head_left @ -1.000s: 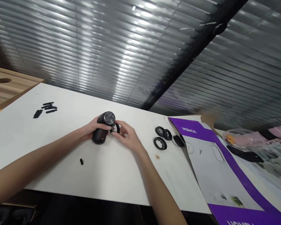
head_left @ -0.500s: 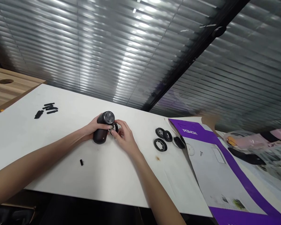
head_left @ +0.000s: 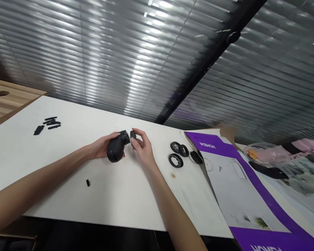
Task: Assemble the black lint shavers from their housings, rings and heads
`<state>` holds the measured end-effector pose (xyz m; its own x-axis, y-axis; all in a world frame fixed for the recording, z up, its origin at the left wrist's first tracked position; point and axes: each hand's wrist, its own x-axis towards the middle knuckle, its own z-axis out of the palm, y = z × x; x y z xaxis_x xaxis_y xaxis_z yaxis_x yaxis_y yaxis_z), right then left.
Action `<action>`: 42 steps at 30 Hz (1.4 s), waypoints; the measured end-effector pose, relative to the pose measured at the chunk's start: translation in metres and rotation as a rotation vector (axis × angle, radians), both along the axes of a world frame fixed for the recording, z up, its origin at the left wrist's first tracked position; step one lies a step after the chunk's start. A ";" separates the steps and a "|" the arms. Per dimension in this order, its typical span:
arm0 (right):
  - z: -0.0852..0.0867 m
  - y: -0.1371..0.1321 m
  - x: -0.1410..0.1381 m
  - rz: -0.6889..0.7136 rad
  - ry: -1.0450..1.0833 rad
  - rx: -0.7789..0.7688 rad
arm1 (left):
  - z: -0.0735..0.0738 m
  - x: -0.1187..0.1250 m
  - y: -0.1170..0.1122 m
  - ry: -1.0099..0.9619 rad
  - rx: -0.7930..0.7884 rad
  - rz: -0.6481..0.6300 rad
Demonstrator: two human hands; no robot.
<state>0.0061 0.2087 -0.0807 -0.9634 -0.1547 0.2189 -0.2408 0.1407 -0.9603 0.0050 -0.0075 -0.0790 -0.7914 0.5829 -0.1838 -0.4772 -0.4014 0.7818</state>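
My left hand (head_left: 104,145) is wrapped round a black lint shaver (head_left: 115,150), its round head end turned to the right. Just off that end, my right hand (head_left: 143,148) pinches a black ring (head_left: 133,135) between thumb and fingers, seen edge-on. A narrow gap shows between ring and shaver. Both are held above the white table (head_left: 75,167). Below my left forearm lies a small black cylindrical piece (head_left: 88,182). To the right of my right hand are several more black rings (head_left: 176,160), some with notched openings.
Several flat black strips (head_left: 52,122) lie at the far left of the table. A purple and white printed sheet (head_left: 225,174) covers the right side. Beyond it sit a clear plastic container (head_left: 259,150) and a pink item (head_left: 300,148). Metallic blinds (head_left: 107,62) rise behind the table.
The shaver has tipped so that its perforated head, facing me before, now points right. My right hand has moved the ring up to that end.
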 end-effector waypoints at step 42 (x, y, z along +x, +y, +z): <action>0.019 -0.001 0.013 0.313 0.055 0.403 | -0.006 -0.019 0.008 -0.009 -0.117 -0.094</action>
<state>0.0189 0.2073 -0.0616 -0.8459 -0.5168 0.1318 -0.3797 0.4099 -0.8293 -0.0143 0.0006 -0.0853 -0.7322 0.6287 -0.2620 -0.5159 -0.2609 0.8160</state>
